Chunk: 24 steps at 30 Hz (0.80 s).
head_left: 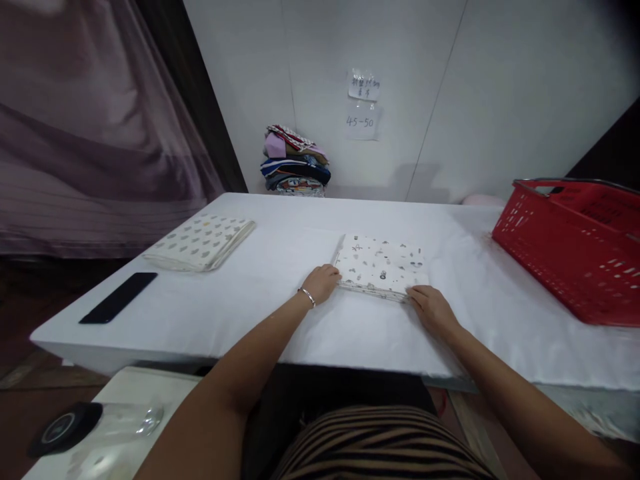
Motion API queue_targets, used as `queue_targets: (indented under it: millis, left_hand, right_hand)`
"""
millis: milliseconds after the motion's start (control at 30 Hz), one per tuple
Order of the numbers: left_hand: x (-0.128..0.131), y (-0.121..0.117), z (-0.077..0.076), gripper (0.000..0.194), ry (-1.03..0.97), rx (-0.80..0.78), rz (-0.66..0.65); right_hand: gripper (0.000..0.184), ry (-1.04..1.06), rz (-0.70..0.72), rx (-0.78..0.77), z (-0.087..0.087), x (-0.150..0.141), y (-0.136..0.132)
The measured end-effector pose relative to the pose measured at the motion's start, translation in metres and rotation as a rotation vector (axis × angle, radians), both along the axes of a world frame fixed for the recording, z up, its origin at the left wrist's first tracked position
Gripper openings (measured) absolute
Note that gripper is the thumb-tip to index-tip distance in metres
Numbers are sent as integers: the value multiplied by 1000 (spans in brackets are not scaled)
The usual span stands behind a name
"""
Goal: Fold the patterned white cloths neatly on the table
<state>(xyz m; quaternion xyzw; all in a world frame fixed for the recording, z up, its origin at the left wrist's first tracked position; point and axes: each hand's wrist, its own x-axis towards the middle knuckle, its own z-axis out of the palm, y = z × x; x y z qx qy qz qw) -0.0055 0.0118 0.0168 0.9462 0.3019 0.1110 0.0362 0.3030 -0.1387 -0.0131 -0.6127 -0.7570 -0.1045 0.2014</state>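
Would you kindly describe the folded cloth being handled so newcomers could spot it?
Find the white table. Left of its red basket, the left hand and right hand touch near corners of the folded cloth. Mixed motifs distinguish it from the gray-patterned cloth further left.

- The red basket (570, 267) bars the right part of the table (285, 233), its rim raised.
- Behind the far edge stand a wall (420, 87) and, left of middle, a cloth stack (296, 163).
- Wide lane, near edge to far edge: between the grey-print cloth (200, 245) and the left hand (321, 283).
- Low black slab (119, 298) lies toward the near left corner.
- The right forearm (505, 370) crosses the near edge.
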Motion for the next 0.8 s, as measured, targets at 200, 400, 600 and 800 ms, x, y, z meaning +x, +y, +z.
queue_targets:
  millis: [200, 400, 600, 800]
  left_hand:
    - [-3, 4, -5, 21, 30, 35, -12]
    - [-5, 4, -15, 22, 5, 149, 0]
    - [-1, 6, -14, 21, -8, 153, 14]
    - [-7, 0, -19, 24, 1, 156, 48]
  right_hand:
    - [34, 23, -9, 21, -3, -1, -4]
    - [33, 11, 55, 58, -8, 1, -10]
    - [33, 2, 60, 72, -9, 5, -10]
    - [33, 43, 76, 103, -15, 6, -8]
